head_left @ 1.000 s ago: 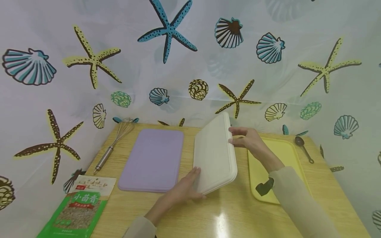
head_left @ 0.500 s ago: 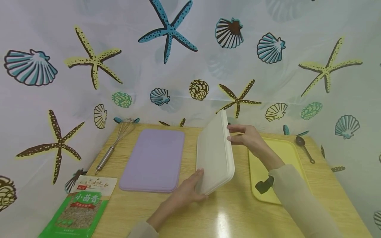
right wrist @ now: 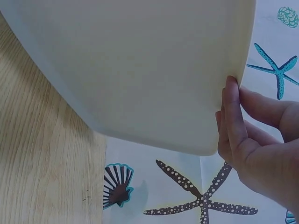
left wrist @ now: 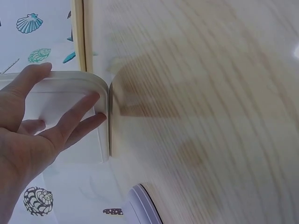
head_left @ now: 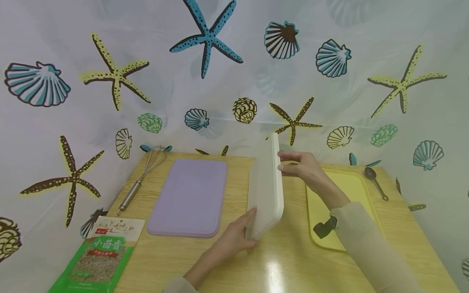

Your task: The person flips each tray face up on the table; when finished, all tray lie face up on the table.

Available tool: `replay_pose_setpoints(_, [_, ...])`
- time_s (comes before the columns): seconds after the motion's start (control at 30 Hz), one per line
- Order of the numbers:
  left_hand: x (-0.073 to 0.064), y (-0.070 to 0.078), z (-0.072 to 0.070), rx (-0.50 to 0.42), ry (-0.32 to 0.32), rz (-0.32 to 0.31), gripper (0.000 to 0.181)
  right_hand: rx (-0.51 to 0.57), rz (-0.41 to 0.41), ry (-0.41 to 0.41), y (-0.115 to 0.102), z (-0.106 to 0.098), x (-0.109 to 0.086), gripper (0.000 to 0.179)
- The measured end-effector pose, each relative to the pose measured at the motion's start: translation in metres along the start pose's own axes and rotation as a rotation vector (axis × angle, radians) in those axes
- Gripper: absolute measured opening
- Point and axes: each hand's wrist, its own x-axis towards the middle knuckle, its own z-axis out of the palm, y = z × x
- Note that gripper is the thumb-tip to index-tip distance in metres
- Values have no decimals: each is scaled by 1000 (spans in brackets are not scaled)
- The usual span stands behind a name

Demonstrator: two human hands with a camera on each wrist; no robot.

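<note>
A white rectangular tray [head_left: 264, 191] stands steeply tilted on its long edge near the middle of the wooden table. My left hand [head_left: 232, 236] holds its near lower part; in the left wrist view, the thumb of that left hand [left wrist: 25, 126] lies at the rim while other fingers reach across the tray's face. At the raised edge, my right hand [head_left: 305, 173] pinches the rim between thumb and fingers. Close up in the right wrist view, fingertips of this right hand [right wrist: 254, 133] lie over the rim onto the smooth face of the tray [right wrist: 140, 70].
Left of the white tray lies a lilac tray [head_left: 188, 197]. A whisk [head_left: 141, 179] and a green packet of seeds [head_left: 97, 258] are further left. Under my right forearm lies a yellow tray [head_left: 346, 195], beside a dark spoon [head_left: 375, 183]. A patterned curtain [head_left: 234, 81] surrounds the table.
The white tray has turned more upright, its raised edge shifting left. My right hand has moved slightly left with it, and my left hand slightly right.
</note>
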Motion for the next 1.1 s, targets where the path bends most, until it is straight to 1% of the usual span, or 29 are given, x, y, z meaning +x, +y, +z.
replay_pose_setpoints(0.07, [0,2,1,-26,1,0,93,8,-5,3,-1,1,0,52])
replay_pose_setpoints(0.3, [0,9,6,-117,-17,-72,97,12,5,18,-5,4,0,52])
replay_pose_setpoints(0.53, [2,20,10,-186,-5,-85,95,45,11,13,-9,7,2,53])
replay_pose_setpoints(0.63, [3,25,11,-196,5,-87,93,52,17,9,-12,9,3,53])
replay_pose_setpoints(0.83, [2,37,8,-231,17,-128,89,48,32,-7,-17,15,4,53])
replay_pose_setpoints(1.0, [0,50,2,-280,33,-120,84,28,30,-13,-20,19,6,52])
replay_pose_setpoints(1.1, [0,56,-2,-303,40,-128,84,31,33,-14,-21,22,7,51])
